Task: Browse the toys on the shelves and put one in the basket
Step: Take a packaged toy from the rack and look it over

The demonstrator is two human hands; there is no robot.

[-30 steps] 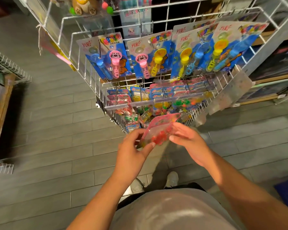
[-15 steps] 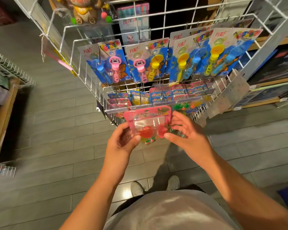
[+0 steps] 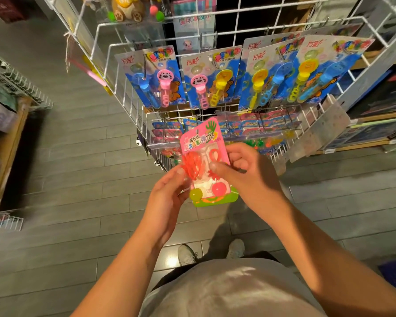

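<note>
A pink and green toy pack (image 3: 204,147) with an orange sticky hand and two balls inside faces me, upright, in front of the lower wire shelf. My left hand (image 3: 169,197) pinches its left edge with thumb on the front. My right hand (image 3: 245,172) grips its right side, thumb pressed on the front. No basket is in view.
A white wire rack (image 3: 270,21) holds blue bubble-wand cards (image 3: 153,76) on hooks, with a lower wire shelf (image 3: 160,161) of small packs under them. A bear toy (image 3: 128,8) sits on top. Wooden shelves (image 3: 9,133) stand left, more shelving right. Grey floor lies below.
The pack has turned from tilted and sideways to upright with its front towards me, and both hands have drawn it nearer and re-gripped its sides.
</note>
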